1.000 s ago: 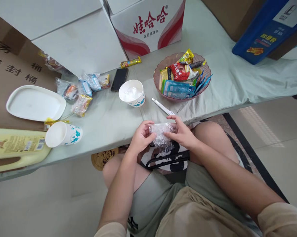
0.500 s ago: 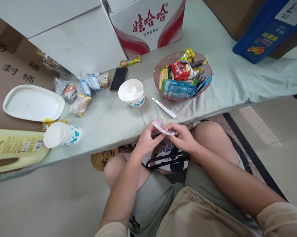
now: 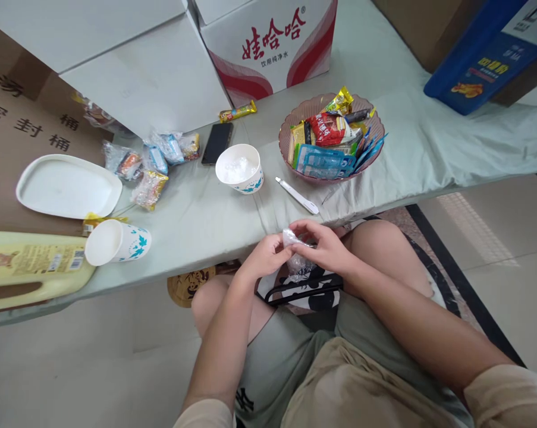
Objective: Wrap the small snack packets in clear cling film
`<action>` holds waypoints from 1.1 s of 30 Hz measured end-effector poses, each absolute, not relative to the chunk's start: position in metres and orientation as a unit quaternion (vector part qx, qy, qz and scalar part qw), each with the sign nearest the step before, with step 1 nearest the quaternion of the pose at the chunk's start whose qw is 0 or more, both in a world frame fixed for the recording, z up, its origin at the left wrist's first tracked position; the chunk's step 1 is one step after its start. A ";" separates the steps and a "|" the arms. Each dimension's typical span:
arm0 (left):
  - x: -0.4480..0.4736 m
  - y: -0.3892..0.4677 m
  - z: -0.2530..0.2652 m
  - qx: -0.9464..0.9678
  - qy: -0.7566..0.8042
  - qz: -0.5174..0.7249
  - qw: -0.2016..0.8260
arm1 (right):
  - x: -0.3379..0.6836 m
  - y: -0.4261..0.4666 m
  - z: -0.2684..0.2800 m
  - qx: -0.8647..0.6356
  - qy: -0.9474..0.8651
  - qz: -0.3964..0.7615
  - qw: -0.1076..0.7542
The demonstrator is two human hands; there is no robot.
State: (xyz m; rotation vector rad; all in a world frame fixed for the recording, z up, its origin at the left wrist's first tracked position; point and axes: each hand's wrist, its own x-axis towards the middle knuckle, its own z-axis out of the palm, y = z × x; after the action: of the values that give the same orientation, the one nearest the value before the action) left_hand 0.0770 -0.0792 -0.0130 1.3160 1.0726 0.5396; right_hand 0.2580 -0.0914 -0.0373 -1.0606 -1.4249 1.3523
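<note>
Just in front of the table edge, above my lap, my left hand (image 3: 267, 255) and my right hand (image 3: 324, 242) face each other. Both pinch a bunched piece of clear plastic film (image 3: 290, 239), which hangs in crinkled folds below the fingers. Whether anything lies inside the film cannot be made out. On the table beyond stands a paper cup (image 3: 240, 172) with crumpled clear film in it. A white utility knife (image 3: 297, 196) lies right of that cup, near the edge.
A pink bowl (image 3: 286, 154) holds several packaged snacks. Film-wrapped snacks (image 3: 150, 189), a phone (image 3: 217, 144), a yellow snack stick (image 3: 238, 112), a tipped paper cup (image 3: 137, 242), a white tray (image 3: 67, 185) and a yellow jug (image 3: 36, 261) lie leftward. Cartons (image 3: 268, 53) and a blue container (image 3: 468, 65) stand behind.
The film has gone from a flat, spread piece to an upright, bunched one. My left hand has shifted slightly down and left, and the right hand's fingers have lifted around the film.
</note>
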 end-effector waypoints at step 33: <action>0.082 -0.077 -0.011 0.489 0.572 0.361 0.550 | 0.255 -0.077 -0.034 -0.463 -0.511 0.554 0.467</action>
State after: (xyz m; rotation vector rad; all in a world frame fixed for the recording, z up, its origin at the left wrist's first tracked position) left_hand 0.0817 -0.0771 -0.0110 1.1567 1.3548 0.8552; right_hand 0.2555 -0.0766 -0.0339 -1.1365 -1.2539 1.3586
